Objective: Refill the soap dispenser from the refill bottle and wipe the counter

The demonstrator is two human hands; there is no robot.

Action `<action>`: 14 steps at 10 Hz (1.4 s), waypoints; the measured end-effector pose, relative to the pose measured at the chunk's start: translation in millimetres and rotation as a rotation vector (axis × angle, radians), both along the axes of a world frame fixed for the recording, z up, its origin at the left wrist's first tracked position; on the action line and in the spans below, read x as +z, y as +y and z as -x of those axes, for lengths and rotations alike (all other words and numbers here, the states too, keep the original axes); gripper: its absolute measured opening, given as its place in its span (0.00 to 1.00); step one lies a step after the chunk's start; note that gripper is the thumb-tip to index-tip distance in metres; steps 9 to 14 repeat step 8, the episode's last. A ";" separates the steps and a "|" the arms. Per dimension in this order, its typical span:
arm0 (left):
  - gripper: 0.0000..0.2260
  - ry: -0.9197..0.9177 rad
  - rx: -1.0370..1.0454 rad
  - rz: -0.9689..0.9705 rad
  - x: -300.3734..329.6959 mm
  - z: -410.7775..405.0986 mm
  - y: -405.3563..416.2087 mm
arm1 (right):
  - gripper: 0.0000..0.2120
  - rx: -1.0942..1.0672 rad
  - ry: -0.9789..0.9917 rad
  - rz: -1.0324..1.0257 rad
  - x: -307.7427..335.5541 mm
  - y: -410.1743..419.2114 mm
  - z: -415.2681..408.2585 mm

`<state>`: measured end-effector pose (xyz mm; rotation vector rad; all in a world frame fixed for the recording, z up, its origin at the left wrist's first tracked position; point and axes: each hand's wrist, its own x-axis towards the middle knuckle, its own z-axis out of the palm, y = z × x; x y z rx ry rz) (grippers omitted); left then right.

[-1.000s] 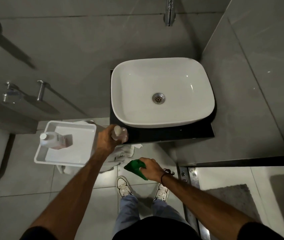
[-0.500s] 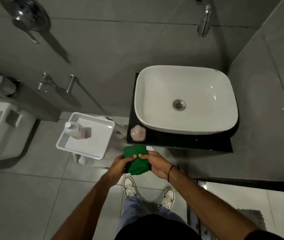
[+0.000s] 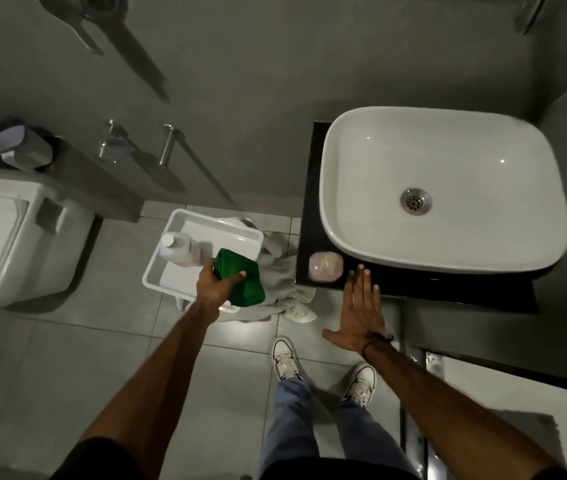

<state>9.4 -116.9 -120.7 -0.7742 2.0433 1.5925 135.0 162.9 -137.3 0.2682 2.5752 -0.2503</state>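
Note:
My left hand (image 3: 214, 282) grips a folded green cloth (image 3: 240, 278) over the near right part of a white tray (image 3: 157, 268). In that tray stands the refill bottle (image 3: 178, 249), clear with pink liquid and a white cap. The soap dispenser (image 3: 326, 267), squat and pinkish, sits on the front left corner of the black counter (image 3: 413, 289). My right hand (image 3: 361, 306) is flat and spread, fingertips at the counter's front edge just right of the dispenser, holding nothing.
A white basin (image 3: 441, 188) fills most of the counter. A pale towel (image 3: 282, 289) lies crumpled between tray and counter. A toilet (image 3: 15, 237) stands at the left. My shoes (image 3: 285, 358) are on the tiled floor below.
The dispenser went from my left hand onto the counter corner. The green cloth passed from my right hand to my left, which moved left over the tray. My right hand opened toward the counter.

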 end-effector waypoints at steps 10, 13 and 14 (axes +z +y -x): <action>0.22 0.278 -0.939 1.130 -65.9 67.7 -6.2 | 0.62 -0.057 0.022 -0.141 -11.3 -14.3 2.2; 0.22 0.278 -0.939 1.130 -65.9 67.7 -6.2 | 0.62 -0.057 0.022 -0.141 -11.3 -14.3 2.2; 0.22 0.278 -0.939 1.130 -65.9 67.7 -6.2 | 0.62 -0.057 0.022 -0.141 -11.3 -14.3 2.2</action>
